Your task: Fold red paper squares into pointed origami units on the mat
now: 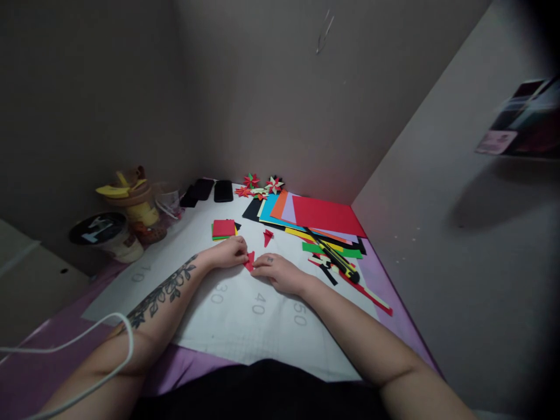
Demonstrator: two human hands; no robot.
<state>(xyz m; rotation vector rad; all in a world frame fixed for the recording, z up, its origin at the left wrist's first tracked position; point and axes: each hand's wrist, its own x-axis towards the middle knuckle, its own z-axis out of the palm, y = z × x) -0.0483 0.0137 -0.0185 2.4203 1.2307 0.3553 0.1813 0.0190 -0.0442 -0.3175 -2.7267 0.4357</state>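
A small folded red paper piece lies on the white cutting mat, held between both hands. My left hand pinches its left side with the fingers closed. My right hand presses on its right side, fingers curled over it. Another folded red piece rests on the mat just beyond the hands. A small stack of red and green paper squares sits further back on the left.
Sheets of coloured paper fan out at the back right, with a yellow-black utility knife and paper strips beside them. Finished paper stars, two dark phones and several cups stand along the back and left. A white cable crosses my left arm.
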